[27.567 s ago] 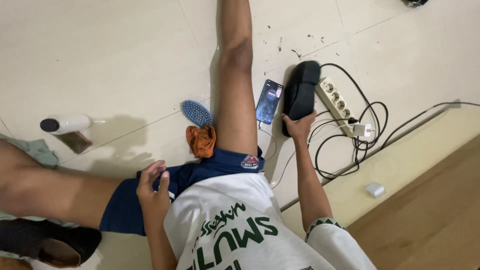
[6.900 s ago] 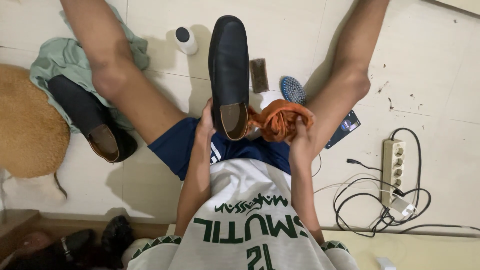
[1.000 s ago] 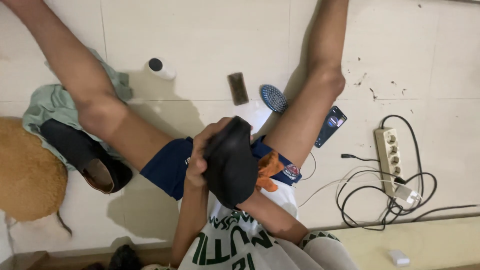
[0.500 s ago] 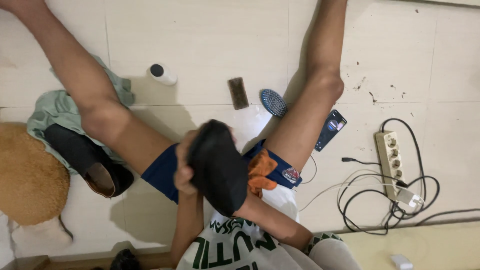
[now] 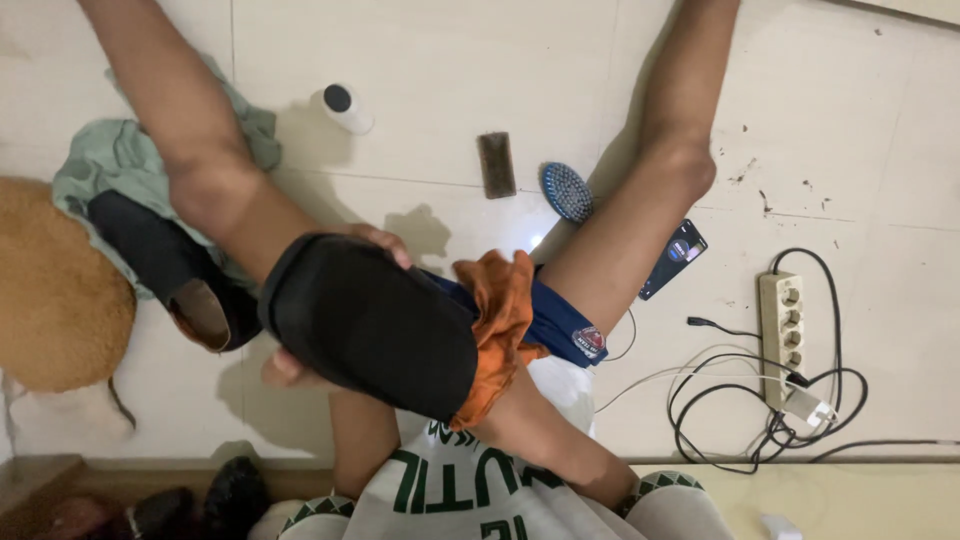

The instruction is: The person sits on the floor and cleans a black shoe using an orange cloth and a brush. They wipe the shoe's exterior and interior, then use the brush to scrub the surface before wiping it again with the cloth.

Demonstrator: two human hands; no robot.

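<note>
Left hand grips the black shoe sole-up — right hand hidden under orange cloth, grip unclear

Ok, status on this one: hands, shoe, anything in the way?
Left hand gripping black shoe, sole up. Right hand hidden behind orange cloth pressed to shoe. Nothing in the way.

Lit phone screen beside right leg
</note>
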